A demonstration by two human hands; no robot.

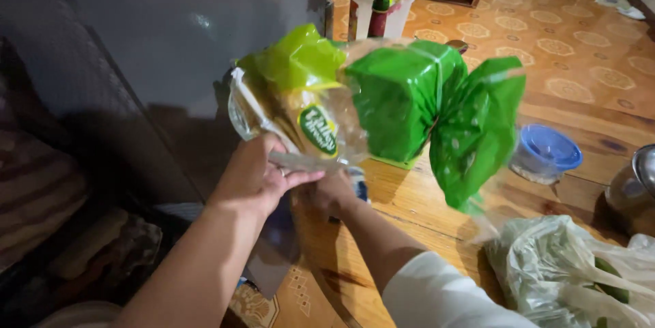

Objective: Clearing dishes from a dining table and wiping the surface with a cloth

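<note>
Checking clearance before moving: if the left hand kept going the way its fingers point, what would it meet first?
The left hand points right, already against the clear bread bag; next likely the right hand, depth unclear.

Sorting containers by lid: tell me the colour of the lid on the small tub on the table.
Blue lid on a clear tub, head view.

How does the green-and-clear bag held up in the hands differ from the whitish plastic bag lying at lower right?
The green-and-clear bag is held up in the air by the left hand and right hand; the whitish plastic bag lies untouched on the wooden table. The held bag is bright green with a clear part and an oval label; the lying one is pale, translucent and crumpled. Both are thin plastic with something inside.
</note>
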